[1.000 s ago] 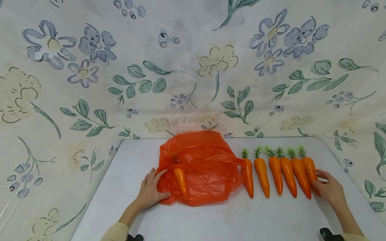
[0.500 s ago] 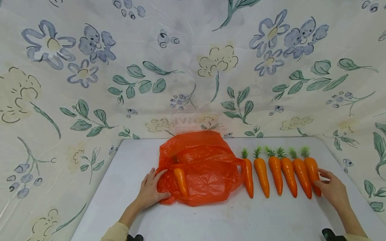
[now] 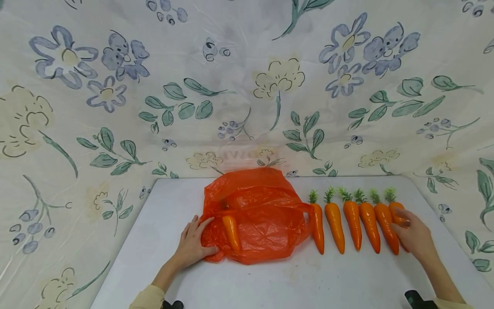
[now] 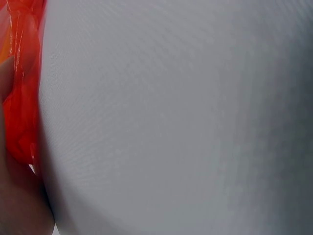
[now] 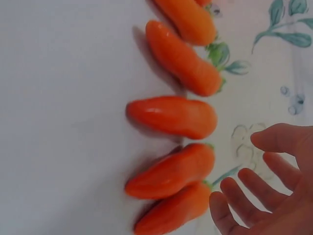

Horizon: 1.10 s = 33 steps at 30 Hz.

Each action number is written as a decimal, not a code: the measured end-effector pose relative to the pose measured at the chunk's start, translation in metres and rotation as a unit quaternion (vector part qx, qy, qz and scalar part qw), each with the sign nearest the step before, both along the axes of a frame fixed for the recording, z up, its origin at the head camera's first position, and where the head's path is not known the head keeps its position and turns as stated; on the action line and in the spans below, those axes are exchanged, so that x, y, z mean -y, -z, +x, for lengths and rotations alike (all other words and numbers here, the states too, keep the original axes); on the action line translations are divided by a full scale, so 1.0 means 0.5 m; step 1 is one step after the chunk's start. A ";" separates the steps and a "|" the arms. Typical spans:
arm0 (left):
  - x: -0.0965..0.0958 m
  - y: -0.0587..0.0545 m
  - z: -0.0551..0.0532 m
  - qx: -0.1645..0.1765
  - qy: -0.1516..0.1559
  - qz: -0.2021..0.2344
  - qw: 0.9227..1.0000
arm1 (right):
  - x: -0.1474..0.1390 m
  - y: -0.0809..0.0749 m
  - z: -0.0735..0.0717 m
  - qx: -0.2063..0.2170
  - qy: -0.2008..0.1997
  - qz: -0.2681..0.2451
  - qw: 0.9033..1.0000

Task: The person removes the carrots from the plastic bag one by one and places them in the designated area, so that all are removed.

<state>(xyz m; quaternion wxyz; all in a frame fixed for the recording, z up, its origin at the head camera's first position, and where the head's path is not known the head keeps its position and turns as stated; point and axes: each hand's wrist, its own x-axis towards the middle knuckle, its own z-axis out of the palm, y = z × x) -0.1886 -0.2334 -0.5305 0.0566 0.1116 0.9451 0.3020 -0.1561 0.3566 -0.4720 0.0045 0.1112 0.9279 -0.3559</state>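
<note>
My left hand (image 3: 194, 244) rests on the left edge of a crumpled orange-red plastic bag (image 3: 266, 231), its thumb and index finger spread apart. One carrot (image 3: 231, 233) lies in the bag's opening, its upper end covered by the plastic. To the right, several toy carrots with green tops stand in a row, tips toward me. Over the rightmost carrot (image 3: 395, 208) is my right hand (image 3: 414, 236), which hides part of it. The right wrist view shows that hand's fingers spread beside the carrots, with nothing held. Only a sliver of bag (image 4: 22, 112) and hand appears in the left wrist view.
The white table (image 3: 308, 283) carries everything and ends at a floral cloth (image 3: 239, 98) hanging behind. The leftmost carrot of the row (image 3: 318, 231) touches or nearly touches the bag's right side. Dark wrist devices (image 3: 417, 299) show at the bottom edge.
The rightmost carrots have shifted slightly right and straightened. My right hand first moved right beside the last carrot, then back left over it. The left hand and bag have not moved.
</note>
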 end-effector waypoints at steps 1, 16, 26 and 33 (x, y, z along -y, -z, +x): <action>0.000 0.000 0.000 0.000 0.000 0.000 1.000 | 0.007 -0.004 0.000 -0.003 -0.006 -0.001 1.000; 0.002 0.002 -0.002 0.006 -0.003 -0.005 1.000 | 0.119 -0.050 0.001 -0.099 -0.083 -0.019 0.991; -0.001 0.002 -0.004 0.010 -0.001 -0.004 1.000 | 0.172 -0.058 -0.001 -0.097 -0.106 -0.026 0.989; 0.003 0.006 0.000 -0.007 0.000 0.000 1.000 | 0.218 -0.057 -0.008 -0.104 -0.128 -0.022 0.986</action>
